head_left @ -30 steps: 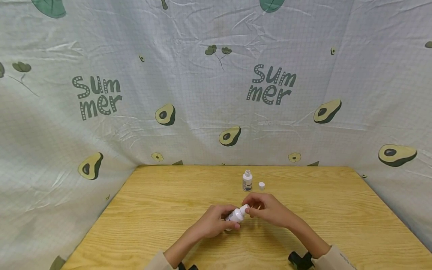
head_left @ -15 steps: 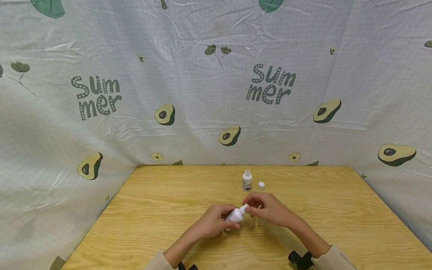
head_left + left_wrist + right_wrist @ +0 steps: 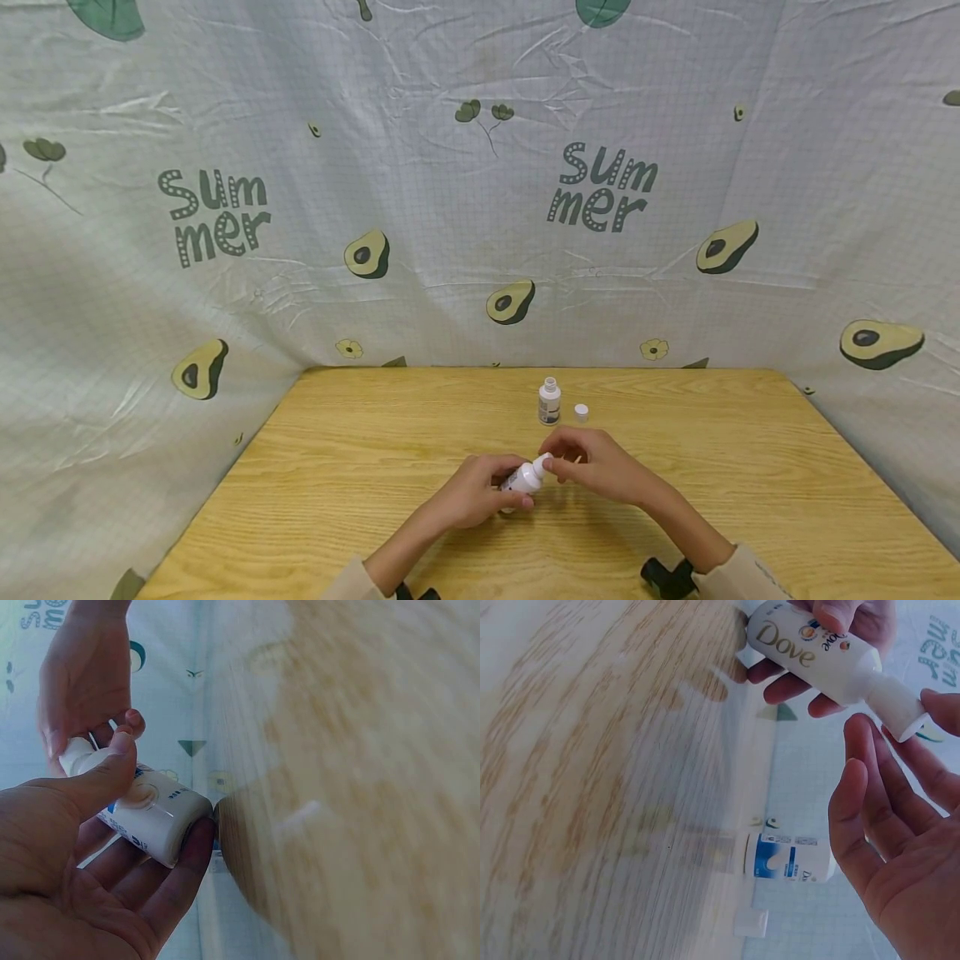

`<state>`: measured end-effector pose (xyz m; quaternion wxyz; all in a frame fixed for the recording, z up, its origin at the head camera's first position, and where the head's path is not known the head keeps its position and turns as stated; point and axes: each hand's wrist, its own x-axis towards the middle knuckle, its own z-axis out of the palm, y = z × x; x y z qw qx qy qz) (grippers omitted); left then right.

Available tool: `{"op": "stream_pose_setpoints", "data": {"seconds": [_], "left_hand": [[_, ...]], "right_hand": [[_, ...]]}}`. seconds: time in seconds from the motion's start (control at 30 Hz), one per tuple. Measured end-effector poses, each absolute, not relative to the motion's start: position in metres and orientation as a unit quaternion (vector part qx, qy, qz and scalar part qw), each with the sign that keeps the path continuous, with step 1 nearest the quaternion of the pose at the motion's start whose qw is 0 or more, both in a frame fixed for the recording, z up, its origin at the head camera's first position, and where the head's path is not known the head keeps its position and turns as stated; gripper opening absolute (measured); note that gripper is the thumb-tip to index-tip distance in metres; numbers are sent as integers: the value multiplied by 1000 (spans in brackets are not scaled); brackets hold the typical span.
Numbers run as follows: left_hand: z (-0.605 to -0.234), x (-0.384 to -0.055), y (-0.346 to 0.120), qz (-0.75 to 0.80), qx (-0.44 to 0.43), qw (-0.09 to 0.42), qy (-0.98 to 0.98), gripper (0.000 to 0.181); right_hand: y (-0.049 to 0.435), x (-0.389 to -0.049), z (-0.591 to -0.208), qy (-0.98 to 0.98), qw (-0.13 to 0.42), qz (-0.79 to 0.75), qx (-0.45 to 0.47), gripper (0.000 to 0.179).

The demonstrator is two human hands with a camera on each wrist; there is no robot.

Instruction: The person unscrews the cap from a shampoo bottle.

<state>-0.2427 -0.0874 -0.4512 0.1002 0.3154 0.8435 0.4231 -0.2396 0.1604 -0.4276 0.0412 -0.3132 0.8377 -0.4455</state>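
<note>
A small white Dove bottle is tilted, its capped end up and to the right. My left hand grips its body, thumb on one side and fingers on the other, as the left wrist view shows. With thumb and fingertips my right hand pinches the white cap at the bottle's neck. Its other fingers are bent loosely beneath. Beyond the hands, a second white bottle stands upright with its neck uncovered. A loose white cap lies to the right of that bottle.
Both hands are over a wooden table. Behind it hangs a pale curtain printed with avocados and lettering. Dark wrist camera mounts sit near the sleeves.
Hardly anything differs. The right thumb and fingers shift very slightly at the cap, while the left hand and the bottle stay in place.
</note>
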Motion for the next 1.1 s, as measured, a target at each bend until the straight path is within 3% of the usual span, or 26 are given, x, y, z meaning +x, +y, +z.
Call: {"op": "stream_pose_setpoints", "data": {"seconds": [0.23, 0.47, 0.8, 1.1], "left_hand": [[-451, -243, -87, 419, 315, 101, 846, 27], [-451, -244, -87, 421, 317, 103, 844, 27], [-452, -244, -87, 417, 316, 101, 846, 27], [-451, -243, -87, 419, 319, 88, 846, 26]], "right_hand": [[160, -241, -430, 832, 44, -448, -326, 17], [160, -242, -429, 832, 48, -447, -324, 28], [161, -242, -431, 833, 49, -447, -323, 16], [159, -243, -432, 832, 55, -450, -318, 22]]}}
